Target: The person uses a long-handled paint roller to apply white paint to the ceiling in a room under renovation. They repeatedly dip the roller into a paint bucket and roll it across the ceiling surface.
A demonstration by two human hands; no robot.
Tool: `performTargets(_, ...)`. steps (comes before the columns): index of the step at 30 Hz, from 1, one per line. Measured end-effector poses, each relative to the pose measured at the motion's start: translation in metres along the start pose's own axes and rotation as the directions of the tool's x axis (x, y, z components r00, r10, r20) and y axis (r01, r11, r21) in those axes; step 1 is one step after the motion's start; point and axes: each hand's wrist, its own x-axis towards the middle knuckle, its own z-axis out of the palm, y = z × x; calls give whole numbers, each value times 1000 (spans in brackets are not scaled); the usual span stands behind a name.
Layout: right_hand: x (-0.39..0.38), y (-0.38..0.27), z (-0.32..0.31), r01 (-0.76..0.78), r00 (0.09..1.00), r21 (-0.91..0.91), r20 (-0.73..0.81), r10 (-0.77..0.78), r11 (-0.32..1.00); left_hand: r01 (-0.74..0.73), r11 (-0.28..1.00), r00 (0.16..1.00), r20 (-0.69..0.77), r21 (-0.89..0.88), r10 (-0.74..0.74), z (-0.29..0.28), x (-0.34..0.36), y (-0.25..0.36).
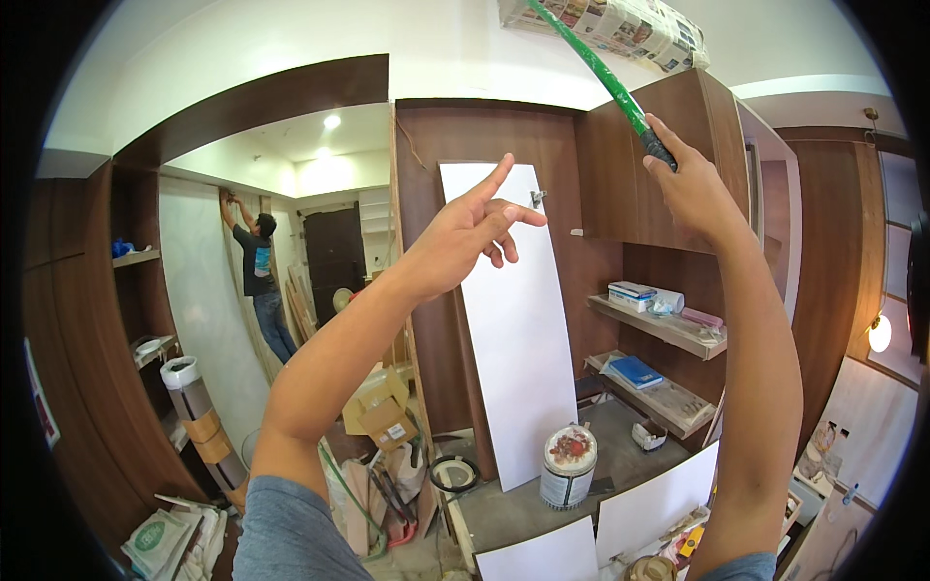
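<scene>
My right hand (686, 184) is raised at the upper right, its fingers wrapped round the dark end of a green pole (603, 75). The pole slants up and left past the top edge of the picture, so its far end is out of sight. My left hand (474, 233) is held up in the middle with the index finger and thumb stretched out and the other fingers partly bent; nothing is in it. Behind the left hand, a white panel (518, 339) with a metal hinge leans against a brown wall.
A paint can (569, 465) stands on the grey counter (504, 513). Brown cabinets (668, 155) hang at the right above shelves with boxes (635, 295). A newspaper-wrapped unit (620, 29) is overhead. Cardboard boxes (380, 414) lie below. Another person (262, 271) reaches up at the left.
</scene>
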Motion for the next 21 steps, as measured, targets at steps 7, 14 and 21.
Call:
performTargets(7, 7, 0, 2, -28, 999, 72, 36, 25, 997, 2, 999, 999, -38, 40, -1, -7, 7, -7)
performTargets(14, -34, 22, -4, 14, 1000, 16, 18, -15, 1000, -27, 998, 998, -53, -65, 24, 26, 61, -25)
performTargets(21, -165, 59, -19, -62, 993, 15, 102, 60, 998, 27, 983, 988, -145, -183, -54, 73, 109, -57)
